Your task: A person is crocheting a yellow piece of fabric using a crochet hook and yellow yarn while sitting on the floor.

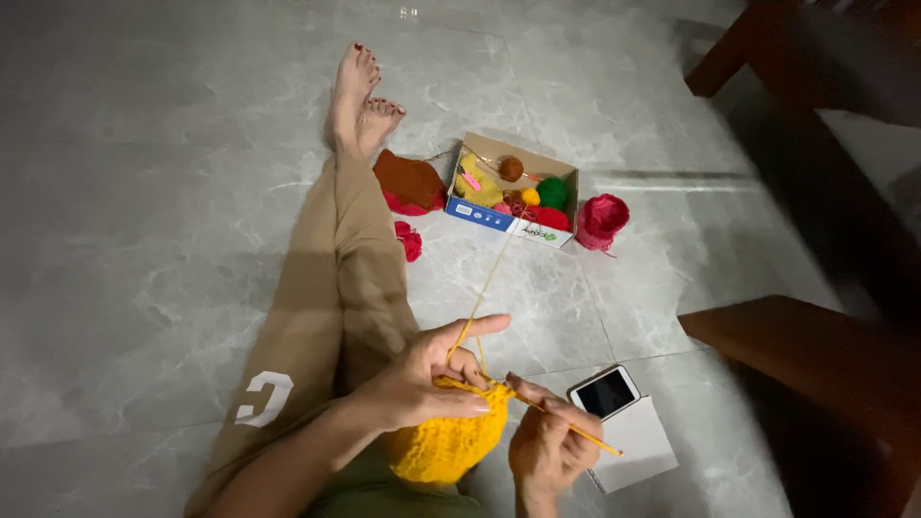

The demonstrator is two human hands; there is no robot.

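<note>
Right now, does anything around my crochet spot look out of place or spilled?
Nothing is spilled. A few yarn pieces lie loose on the floor beside the box, and the phone rests half over a white card.

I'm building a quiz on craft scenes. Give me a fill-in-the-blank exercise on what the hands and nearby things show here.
1. The left hand holds a crocheted piece whose colour is ____.
2. The right hand grips a thin ____ at the piece's top edge.
3. The yarn strand runs up to a cardboard ____ of yarn balls.
4. The phone lies on a white ____ on the floor.

Missing words: yellow; hook; box; card
</note>
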